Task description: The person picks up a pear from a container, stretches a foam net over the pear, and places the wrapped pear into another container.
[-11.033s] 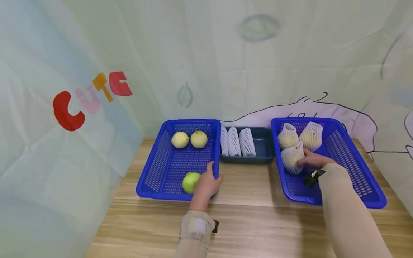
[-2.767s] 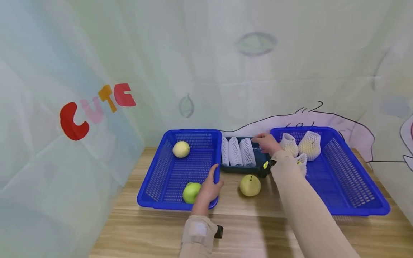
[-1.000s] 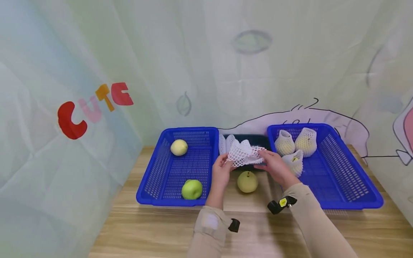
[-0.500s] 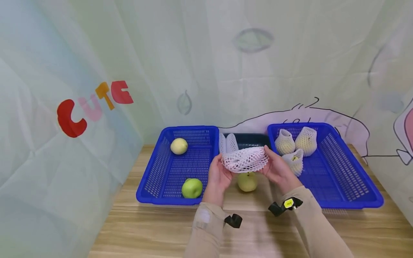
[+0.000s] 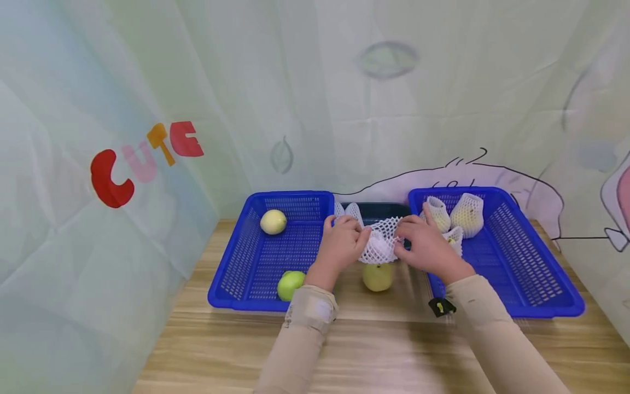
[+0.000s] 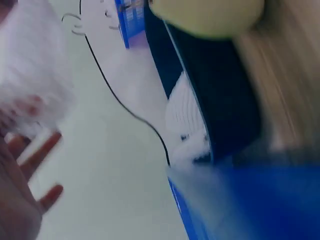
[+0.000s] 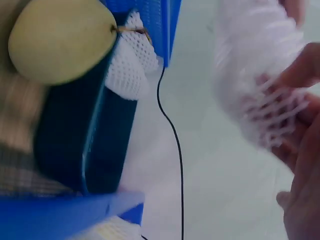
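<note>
Between 2 hands (image 5: pixel 340 244) (image 5: pixel 429 246), white netting (image 5: pixel 379 249).

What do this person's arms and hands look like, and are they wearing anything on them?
Both the left hand and right hand are ungloved. Long, plain beige sleeves reach the wrists. The left cuff has a pale patch; a small black piece with a yellow mark sits by the right cuff. No cables show on the arms.
</note>
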`<state>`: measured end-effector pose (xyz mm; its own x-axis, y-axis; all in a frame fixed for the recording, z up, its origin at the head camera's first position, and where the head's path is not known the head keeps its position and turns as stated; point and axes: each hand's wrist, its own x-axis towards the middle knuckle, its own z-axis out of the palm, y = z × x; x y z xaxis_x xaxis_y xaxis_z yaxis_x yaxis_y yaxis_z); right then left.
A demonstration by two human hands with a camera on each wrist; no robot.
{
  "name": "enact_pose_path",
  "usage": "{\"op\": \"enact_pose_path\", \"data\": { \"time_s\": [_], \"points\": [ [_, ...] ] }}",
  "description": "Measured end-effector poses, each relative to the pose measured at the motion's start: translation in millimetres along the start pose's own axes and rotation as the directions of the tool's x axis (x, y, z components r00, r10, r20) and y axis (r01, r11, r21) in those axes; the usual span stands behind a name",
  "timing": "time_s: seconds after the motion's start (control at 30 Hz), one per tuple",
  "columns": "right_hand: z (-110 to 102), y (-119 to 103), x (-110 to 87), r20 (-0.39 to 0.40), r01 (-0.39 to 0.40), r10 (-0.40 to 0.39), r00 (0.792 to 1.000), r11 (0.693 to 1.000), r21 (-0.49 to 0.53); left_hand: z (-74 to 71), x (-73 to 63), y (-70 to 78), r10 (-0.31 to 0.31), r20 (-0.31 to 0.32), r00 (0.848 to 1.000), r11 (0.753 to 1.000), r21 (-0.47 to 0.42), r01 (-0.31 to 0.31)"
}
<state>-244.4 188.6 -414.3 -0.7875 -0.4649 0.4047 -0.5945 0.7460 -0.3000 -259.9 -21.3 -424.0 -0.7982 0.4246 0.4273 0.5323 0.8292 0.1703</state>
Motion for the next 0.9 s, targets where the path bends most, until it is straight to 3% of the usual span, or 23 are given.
{"op": "enact_pose_path", "data": {
  "time_s": [0.07, 0.13, 0.23, 0.33, 0.57, 0.67, 0.77, 0.9],
  "points": [
    [4.8, -5.5, -1.3, 0.034, -0.019, 0.024, 0.999, 0.990, -0.139, 5.8, -1.5, 7.7, -0.053, 0.014, 0.998, 0.992, 0.115, 0.051],
    [12.4, -8.2, -4.9, 0.075, -0.055, 0.071, 0.995, 0.979, -0.196, 12.7, -5.7, 15.0, -0.117, 0.037, 0.992, 0.980, 0.167, 0.110],
    [22.5, -10.0, -11.1, 0.116, -0.084, 0.116, 0.986, 0.965, -0.248, 25.3, -13.9, 22.5, -0.180, 0.063, 0.982, 0.966, 0.200, 0.165],
    [31.6, -11.0, -15.8, 0.134, -0.093, 0.135, 0.982, 0.955, -0.281, 38.0, -22.0, 26.7, -0.217, 0.041, 0.975, 0.960, 0.192, 0.206],
    [47.7, -15.6, -24.2, 0.157, -0.146, 0.191, 0.969, 0.954, -0.260, 58.2, -37.7, 28.2, -0.284, -0.036, 0.958, 0.956, 0.067, 0.286],
    [55.1, -14.6, -27.6, 0.169, -0.158, 0.200, 0.965, 0.959, -0.234, 66.2, -44.3, 28.1, -0.324, -0.031, 0.945, 0.946, -0.011, 0.324],
    [62.9, -12.4, -31.5, 0.179, -0.192, 0.227, 0.957, 0.962, -0.194, 74.5, -50.8, 29.8, -0.382, 0.026, 0.924, 0.918, -0.104, 0.383],
    [70.9, -11.6, -34.9, 0.165, -0.257, 0.275, 0.947, 0.959, -0.124, 84.8, -58.1, 32.3, -0.458, 0.111, 0.882, 0.857, -0.207, 0.472]
  ]
}}
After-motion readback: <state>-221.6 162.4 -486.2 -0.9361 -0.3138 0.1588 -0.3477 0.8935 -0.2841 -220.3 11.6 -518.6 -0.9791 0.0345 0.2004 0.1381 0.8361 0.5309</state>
